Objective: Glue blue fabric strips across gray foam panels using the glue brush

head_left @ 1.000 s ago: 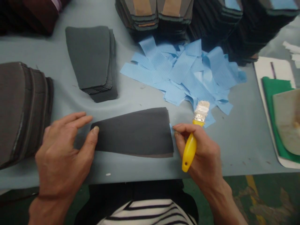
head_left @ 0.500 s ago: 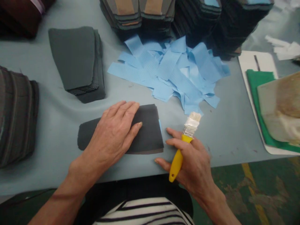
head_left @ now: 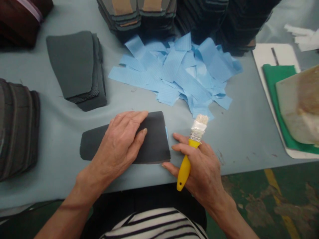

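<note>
My left hand (head_left: 122, 136) lies flat across a dark grey fabric panel (head_left: 154, 139), fingers stretched out and pressing on it. A thin brownish layer shows under the panel's near edge, and a sliver of light blue peeks out at its right edge. In my right hand (head_left: 199, 162) is a paintbrush (head_left: 184, 171) with a yellow handle, its white-coated bristles pointing away from me. The brush rests between my fingers, and my right thumb reaches the panel's near right corner. Just beyond the bristles lies a loose heap of light blue strips (head_left: 171, 73).
Left of the heap sits a stack of dark grey panels (head_left: 71, 63). Tall dark stacks (head_left: 199, 20) stand at the back, with another stack (head_left: 18, 129) at the left edge. At right, a stained pale container (head_left: 296, 106) rests on green cloth (head_left: 279, 74) over a white board (head_left: 261, 54).
My right thumb has come to the panel's near right corner, and less of the brownish underlayer sticks out at the near edge. The whole view has shifted slightly.
</note>
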`<state>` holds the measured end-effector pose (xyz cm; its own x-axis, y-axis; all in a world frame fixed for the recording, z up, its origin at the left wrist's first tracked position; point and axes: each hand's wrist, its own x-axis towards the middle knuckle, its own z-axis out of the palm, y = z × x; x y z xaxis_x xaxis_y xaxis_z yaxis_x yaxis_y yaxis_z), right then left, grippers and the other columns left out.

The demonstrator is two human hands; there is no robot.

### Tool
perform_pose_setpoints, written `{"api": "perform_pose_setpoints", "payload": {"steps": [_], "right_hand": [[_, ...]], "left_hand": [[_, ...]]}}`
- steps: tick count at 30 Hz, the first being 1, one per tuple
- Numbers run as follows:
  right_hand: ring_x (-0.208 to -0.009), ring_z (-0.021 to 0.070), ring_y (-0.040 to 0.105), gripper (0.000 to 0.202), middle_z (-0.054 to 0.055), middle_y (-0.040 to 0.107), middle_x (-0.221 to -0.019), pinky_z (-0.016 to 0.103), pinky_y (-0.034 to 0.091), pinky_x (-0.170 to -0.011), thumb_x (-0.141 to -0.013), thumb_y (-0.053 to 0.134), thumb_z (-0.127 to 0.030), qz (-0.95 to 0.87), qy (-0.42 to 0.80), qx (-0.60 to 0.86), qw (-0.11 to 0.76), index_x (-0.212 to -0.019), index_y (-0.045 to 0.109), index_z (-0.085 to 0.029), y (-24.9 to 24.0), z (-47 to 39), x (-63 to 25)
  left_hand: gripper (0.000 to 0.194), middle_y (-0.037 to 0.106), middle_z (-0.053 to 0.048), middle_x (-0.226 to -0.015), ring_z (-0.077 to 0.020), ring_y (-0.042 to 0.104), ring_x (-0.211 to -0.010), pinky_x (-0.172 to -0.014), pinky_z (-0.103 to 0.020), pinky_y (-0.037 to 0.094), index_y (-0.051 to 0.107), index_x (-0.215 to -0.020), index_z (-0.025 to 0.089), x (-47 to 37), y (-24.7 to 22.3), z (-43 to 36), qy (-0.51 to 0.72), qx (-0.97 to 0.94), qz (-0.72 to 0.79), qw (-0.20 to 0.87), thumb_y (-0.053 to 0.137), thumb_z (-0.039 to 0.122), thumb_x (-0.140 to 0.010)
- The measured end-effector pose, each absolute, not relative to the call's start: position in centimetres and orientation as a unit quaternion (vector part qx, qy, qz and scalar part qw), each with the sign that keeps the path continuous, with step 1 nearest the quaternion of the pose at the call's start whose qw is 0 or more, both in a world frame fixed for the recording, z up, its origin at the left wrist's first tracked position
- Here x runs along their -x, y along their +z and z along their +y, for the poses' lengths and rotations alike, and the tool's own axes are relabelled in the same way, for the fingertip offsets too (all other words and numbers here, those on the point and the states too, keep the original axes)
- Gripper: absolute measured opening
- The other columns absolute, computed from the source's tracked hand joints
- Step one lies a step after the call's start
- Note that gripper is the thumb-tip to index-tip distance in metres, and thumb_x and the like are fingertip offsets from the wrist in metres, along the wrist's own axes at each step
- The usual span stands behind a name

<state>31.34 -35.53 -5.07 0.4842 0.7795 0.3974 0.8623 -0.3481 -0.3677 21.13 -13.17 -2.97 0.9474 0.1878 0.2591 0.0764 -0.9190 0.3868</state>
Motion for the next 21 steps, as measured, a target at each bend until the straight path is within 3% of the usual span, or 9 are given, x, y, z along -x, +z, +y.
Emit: {"api": "perform_pose_setpoints", "payload": {"steps": [6,14,18,21], "right_hand": [[-0.108,0.0313,0.076,0.023,0.011,0.078,-0.131,0.044,0.055,-0.089,-0.104,0.067,-0.044,-0.510,-0.082,0.812,0.271,-0.114,0.059,-0.025,-5.2,-35.5,-31.4],[-0.113,0.0311,0.075,0.024,0.011,0.077,-0.133,0.043,0.056,-0.090,-0.104,0.068,-0.044,-0.515,-0.067,0.812,0.266,-0.116,0.059,-0.025,-5.2,-35.7,-31.6],[-0.115,0.0311,0.075,0.023,0.011,0.077,-0.134,0.043,0.056,-0.091,-0.104,0.068,-0.042,-0.514,-0.066,0.813,0.266,-0.116,0.059,-0.025,-5.2,-35.8,-31.6],[-0.114,0.0305,0.075,0.023,0.012,0.077,-0.134,0.042,0.056,-0.091,-0.104,0.068,-0.043,-0.519,-0.072,0.809,0.266,-0.115,0.059,-0.025,-5.1,-35.8,-31.7]], "left_hand": [[0.035,0.070,-0.011,-0.136,-0.0283,0.064,-0.130,-0.116,-0.045,0.050,0.061,-0.139,0.018,-19.8,-2.0,-12.6,0.174,-0.962,0.105,0.183,0.059,0.026,-0.106],[0.023,0.072,-0.013,-0.124,-0.0312,0.064,-0.111,-0.096,-0.049,0.054,0.071,-0.119,0.015,-19.8,-2.1,-14.4,0.112,-0.977,-0.002,0.180,0.058,0.020,-0.100],[0.023,0.071,-0.013,-0.124,-0.0329,0.062,-0.113,-0.096,-0.049,0.054,0.072,-0.118,0.015,-19.6,-1.9,-15.2,0.106,-0.977,-0.021,0.183,0.061,0.018,-0.097],[0.029,0.068,-0.016,-0.131,-0.0354,0.060,-0.116,-0.099,-0.053,0.054,0.069,-0.123,0.013,-19.4,-1.7,-15.2,0.097,-0.978,-0.042,0.182,0.063,0.027,-0.099]]}}
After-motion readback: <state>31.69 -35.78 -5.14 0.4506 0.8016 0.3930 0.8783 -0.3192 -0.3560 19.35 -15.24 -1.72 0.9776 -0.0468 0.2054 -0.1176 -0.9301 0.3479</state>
